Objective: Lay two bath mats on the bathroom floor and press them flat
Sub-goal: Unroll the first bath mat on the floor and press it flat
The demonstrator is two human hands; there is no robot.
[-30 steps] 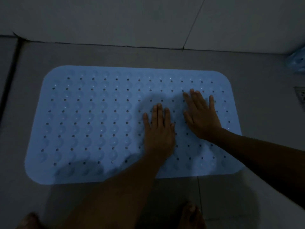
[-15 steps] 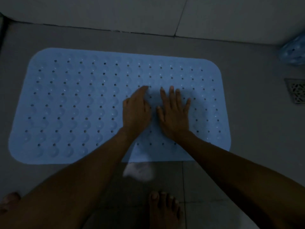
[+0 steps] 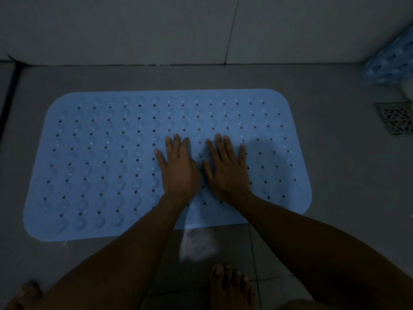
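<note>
Left hand (image 3: pixel 178 173) and right hand (image 3: pixel 226 173), fingers spread, press side by side on a blue perforated bath mat (image 3: pixel 100 164) on the tiled bathroom floor (image 3: pixel 335 153).

Second blue mat (image 3: pixel 390 63), right of and beyond the flat mat (image 3: pixel 107 157), cut off by the right edge; floor drain (image 3: pixel 396 118) likewise; both feet cropped below.

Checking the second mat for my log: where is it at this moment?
In the head view the second mat is at the far right edge, bunched up against the wall, just beyond the floor drain and apart from the flat blue mat.
</note>
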